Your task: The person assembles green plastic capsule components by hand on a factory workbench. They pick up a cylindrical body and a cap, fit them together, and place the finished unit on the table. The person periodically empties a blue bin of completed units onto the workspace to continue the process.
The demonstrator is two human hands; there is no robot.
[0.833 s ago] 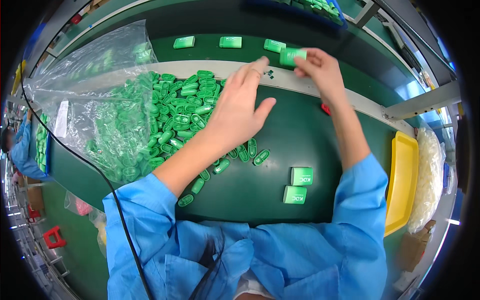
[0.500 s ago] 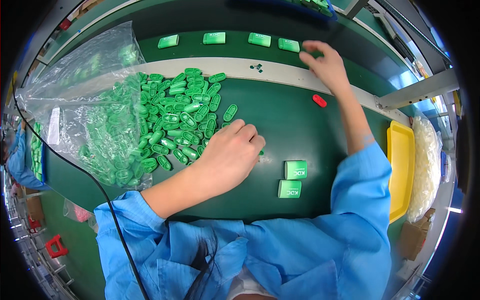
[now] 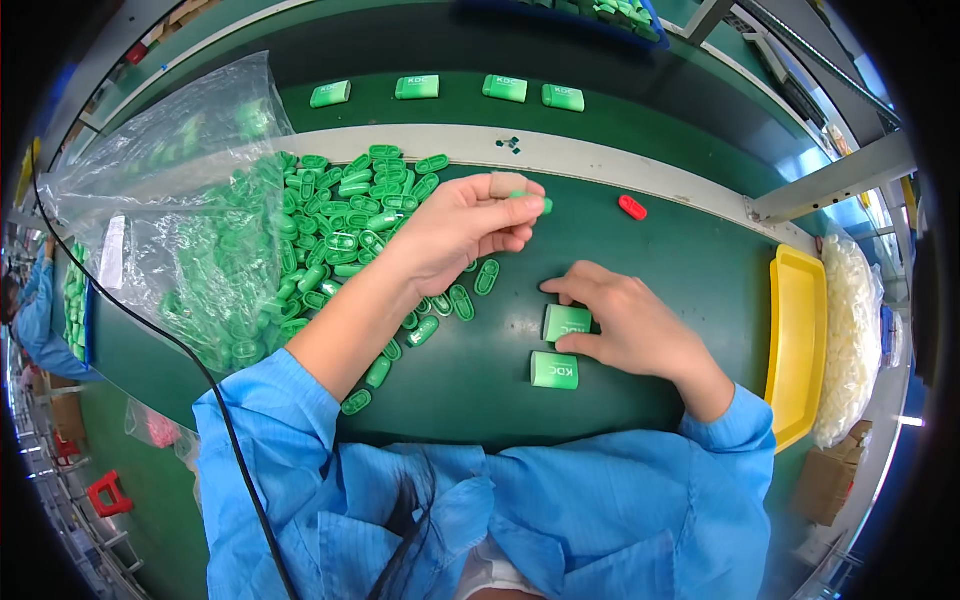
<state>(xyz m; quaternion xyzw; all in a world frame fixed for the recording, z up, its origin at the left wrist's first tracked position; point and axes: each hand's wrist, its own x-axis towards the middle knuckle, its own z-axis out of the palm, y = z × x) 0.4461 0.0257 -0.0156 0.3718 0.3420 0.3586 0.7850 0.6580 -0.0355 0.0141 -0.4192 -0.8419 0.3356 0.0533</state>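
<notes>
Spreading across the green desk (image 3: 480, 380), a big heap of green caps (image 3: 340, 230) waits unused; four finished boxes (image 3: 505, 88) sit on the belt. Right hand (image 3: 625, 325) grips one of two boxes (image 3: 565, 322); left hand (image 3: 465, 225) pinches a cap (image 3: 535, 200)

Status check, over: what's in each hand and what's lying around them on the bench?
Left hand pinching one small green cap. Right hand gripping a green block; second block beside it. Loose cap pile left, red piece beyond.
</notes>
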